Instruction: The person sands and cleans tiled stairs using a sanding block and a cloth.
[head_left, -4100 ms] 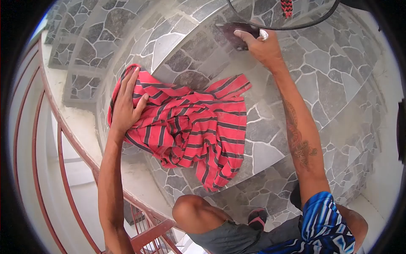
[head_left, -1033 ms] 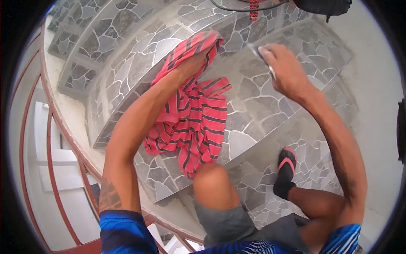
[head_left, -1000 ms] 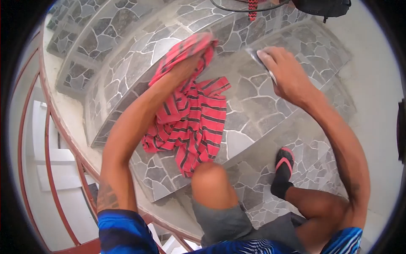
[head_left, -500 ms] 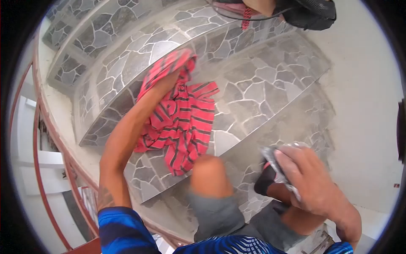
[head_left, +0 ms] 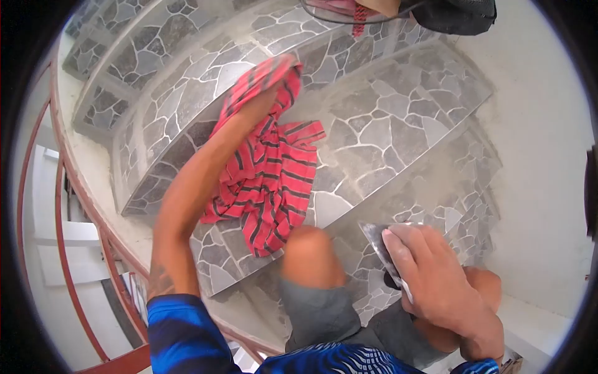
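A red-and-black striped cloth (head_left: 280,174), which looks like a shirt, lies bunched over a stone-patterned step. My left forearm (head_left: 230,137) reaches across it, and its upper folds cover my left hand at the riser and edge of the step above. The fingers are hidden, but the cloth is wrapped about the hand. Low on the right, my right hand (head_left: 436,268) is closed around a putty knife (head_left: 375,240). Its flat metal blade, smeared with pale residue, points up and left, held above the lower step and apart from the stone. Its handle is hidden in my palm.
Curved steps (head_left: 386,124) with light joint lines rise to the upper left. A reddish metal railing (head_left: 65,230) runs down the left side; a pale wall (head_left: 536,124) stands on the right. A black bag (head_left: 458,15) sits on an upper step. My bent knee (head_left: 311,258) is beside the cloth.
My left hand has shifted slightly up and right with the cloth. My right hand has moved left and a little down, turning the putty knife so more of its blade shows.
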Tool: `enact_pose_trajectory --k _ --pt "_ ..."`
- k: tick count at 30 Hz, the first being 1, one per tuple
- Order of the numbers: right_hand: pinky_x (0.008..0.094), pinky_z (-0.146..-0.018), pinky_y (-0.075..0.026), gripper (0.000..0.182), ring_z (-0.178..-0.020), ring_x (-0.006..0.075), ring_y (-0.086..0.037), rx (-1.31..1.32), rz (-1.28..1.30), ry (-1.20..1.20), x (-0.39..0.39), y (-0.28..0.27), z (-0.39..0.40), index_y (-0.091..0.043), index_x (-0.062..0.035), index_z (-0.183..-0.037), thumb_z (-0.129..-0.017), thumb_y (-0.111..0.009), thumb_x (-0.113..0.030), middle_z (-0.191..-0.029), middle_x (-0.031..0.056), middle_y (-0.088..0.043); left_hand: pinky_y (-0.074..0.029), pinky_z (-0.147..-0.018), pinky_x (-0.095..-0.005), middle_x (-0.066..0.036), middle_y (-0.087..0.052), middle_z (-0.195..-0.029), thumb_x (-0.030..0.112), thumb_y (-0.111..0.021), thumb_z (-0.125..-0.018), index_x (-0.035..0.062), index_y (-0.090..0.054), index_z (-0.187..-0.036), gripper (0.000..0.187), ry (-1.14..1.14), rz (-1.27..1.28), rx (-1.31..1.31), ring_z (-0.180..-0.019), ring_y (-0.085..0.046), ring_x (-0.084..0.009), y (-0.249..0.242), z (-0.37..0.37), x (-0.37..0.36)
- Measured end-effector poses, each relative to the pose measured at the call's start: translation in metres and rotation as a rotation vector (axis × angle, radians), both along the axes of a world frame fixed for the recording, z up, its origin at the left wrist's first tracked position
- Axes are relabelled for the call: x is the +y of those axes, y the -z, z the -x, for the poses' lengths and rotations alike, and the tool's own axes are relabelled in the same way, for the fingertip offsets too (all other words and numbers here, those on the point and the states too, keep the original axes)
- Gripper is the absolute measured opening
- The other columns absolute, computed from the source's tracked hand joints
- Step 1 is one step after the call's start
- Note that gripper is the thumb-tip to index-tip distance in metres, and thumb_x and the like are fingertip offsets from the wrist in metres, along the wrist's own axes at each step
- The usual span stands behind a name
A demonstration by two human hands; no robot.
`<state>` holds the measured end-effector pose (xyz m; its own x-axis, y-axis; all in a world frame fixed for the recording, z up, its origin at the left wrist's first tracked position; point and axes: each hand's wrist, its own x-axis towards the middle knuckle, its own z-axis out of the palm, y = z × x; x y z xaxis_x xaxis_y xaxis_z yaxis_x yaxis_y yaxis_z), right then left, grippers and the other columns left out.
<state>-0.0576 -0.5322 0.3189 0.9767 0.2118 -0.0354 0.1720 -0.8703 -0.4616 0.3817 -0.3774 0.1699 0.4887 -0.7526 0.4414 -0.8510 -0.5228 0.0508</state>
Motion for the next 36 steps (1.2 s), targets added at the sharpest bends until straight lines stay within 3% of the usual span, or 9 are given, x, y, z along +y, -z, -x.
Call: enact_pose_trajectory --k 5,9,12,16,19,22,28,34,36 --pt "0.0491 -0.099 -0.047 0.070 -0.114 0.0418 -0.056 -0.034 -0.020 0.101 -0.017 0.003 0.031 -0.051 0.0100 -0.134 -0.067 -0.066 -0.001 -0.130 0.0233 -0.055 -0.041 -0.111 -0.0458 -0.017 -0.049 -0.152 0.022 -0.053 -0.099 0.0132 -0.042 -0.155 0.058 0.115 -0.127 -0.117 -0.136 -0.049 -0.0385 0.030 -0.008 0.081" --pt "0.0487 -0.099 -0.048 0.068 -0.114 0.0415 -0.057 -0.060 0.008 0.120 -0.016 0.002 0.033 -0.052 0.0105 -0.132 -0.067 -0.066 0.000 -0.128 0.0238 -0.055 -0.027 -0.123 -0.0467 -0.013 -0.028 -0.167 0.004 -0.061 -0.090 0.0111 -0.024 -0.163 0.082 0.054 -0.315 -0.183 -0.150 -0.031 -0.0366 0.008 -0.005 0.025" --pt "0.0479 -0.100 -0.047 0.065 -0.113 0.0404 -0.056 -0.022 -0.019 0.073 -0.012 -0.009 0.020 -0.052 0.0130 -0.131 -0.070 -0.066 -0.003 -0.126 0.0245 -0.055 -0.027 -0.123 -0.0477 -0.013 -0.026 -0.168 0.004 -0.059 -0.090 0.0108 -0.025 -0.163 0.081 0.101 -0.267 -0.457 -0.151 -0.030 -0.0366 0.016 -0.012 -0.009" --pt "0.0469 -0.100 -0.046 0.066 -0.112 0.0398 -0.056 -0.026 -0.047 0.076 -0.018 -0.011 0.019 -0.051 0.0139 -0.131 -0.069 -0.067 -0.004 -0.126 0.0239 -0.055 -0.023 -0.125 -0.0491 -0.013 -0.024 -0.168 0.005 -0.059 -0.089 0.0141 -0.029 -0.162 0.079 0.002 -0.269 -0.035 -0.153 -0.025 -0.0374 0.019 -0.012 0.055" --pt "0.0462 -0.099 -0.046 0.069 -0.111 0.0390 -0.056 0.006 0.036 0.146 -0.019 -0.009 0.024 -0.050 0.0137 -0.132 -0.069 -0.068 -0.005 -0.127 0.0235 -0.055 -0.037 -0.114 -0.0506 -0.020 -0.040 -0.158 -0.001 -0.058 -0.084 0.0144 -0.034 -0.160 0.081 0.078 -0.235 -0.279 -0.141 -0.042 -0.0418 0.013 0.000 0.069" --pt "0.0453 -0.097 -0.046 0.068 -0.110 0.0379 -0.057 -0.061 0.056 0.083 -0.013 -0.003 0.019 -0.051 0.0138 -0.132 -0.069 -0.068 -0.005 -0.126 0.0237 -0.055 -0.023 -0.126 -0.0491 -0.015 -0.025 -0.168 0.005 -0.058 -0.089 0.0151 -0.028 -0.163 0.080 0.019 -0.304 -0.116 -0.155 -0.021 -0.0380 0.003 -0.002 0.028" --pt "0.0459 -0.092 -0.050 0.061 -0.107 0.0369 -0.059 -0.105 0.061 -0.028 0.008 -0.006 0.005 -0.056 0.0139 -0.127 -0.071 -0.068 -0.008 -0.120 0.0240 -0.059 -0.041 -0.110 -0.0514 -0.020 -0.049 -0.151 0.000 -0.056 -0.087 0.0149 -0.041 -0.156 0.072 0.055 -0.095 -0.300 -0.135 -0.047 -0.0445 0.011 -0.002 0.021" --pt "0.0496 -0.090 -0.052 0.076 -0.109 0.0423 -0.061 -0.032 0.023 0.130 0.000 -0.012 0.027 -0.055 0.0098 -0.131 -0.056 -0.064 0.000 -0.125 0.0245 -0.058 -0.037 -0.115 -0.0460 -0.016 -0.042 -0.158 0.016 -0.055 -0.097 0.0139 -0.050 -0.151 0.055 0.049 -0.194 -0.248 -0.140 -0.045 -0.0386 0.017 -0.001 0.072" --pt "0.0485 -0.089 -0.053 0.075 -0.108 0.0419 -0.062 -0.065 0.042 0.112 -0.002 -0.011 0.021 -0.056 0.0105 -0.130 -0.056 -0.063 -0.002 -0.124 0.0248 -0.059 -0.028 -0.122 -0.0451 -0.014 -0.029 -0.165 0.012 -0.054 -0.097 0.0067 -0.034 -0.157 0.063 0.029 -0.448 -0.447 -0.149 -0.032 -0.0342 0.011 -0.013 0.034"
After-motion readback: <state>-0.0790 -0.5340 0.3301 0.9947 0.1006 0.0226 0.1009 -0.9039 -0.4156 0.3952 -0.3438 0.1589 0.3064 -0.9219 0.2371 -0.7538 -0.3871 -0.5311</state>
